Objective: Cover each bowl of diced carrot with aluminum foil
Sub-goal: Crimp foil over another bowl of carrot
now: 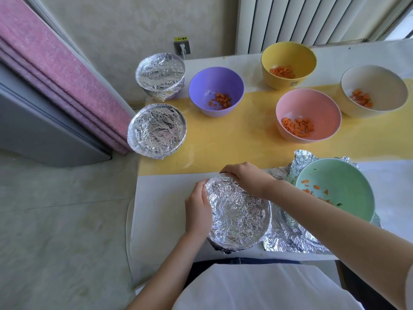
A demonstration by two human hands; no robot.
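A foil-covered bowl stands near the table's front edge. My left hand cups its left rim, fingers curled over the foil. My right hand grips the far rim, fingers bent over the edge. Two more foil-covered bowls stand at the table's left edge. Open bowls of diced carrot: a purple bowl, a yellow bowl, a pink bowl, a cream bowl. A green bowl with a few carrot bits sits on a loose foil sheet at the right.
The white table carries a yellow runner. Its left edge drops to the floor beside a pink-covered unit. A wall socket and a radiator are behind the table.
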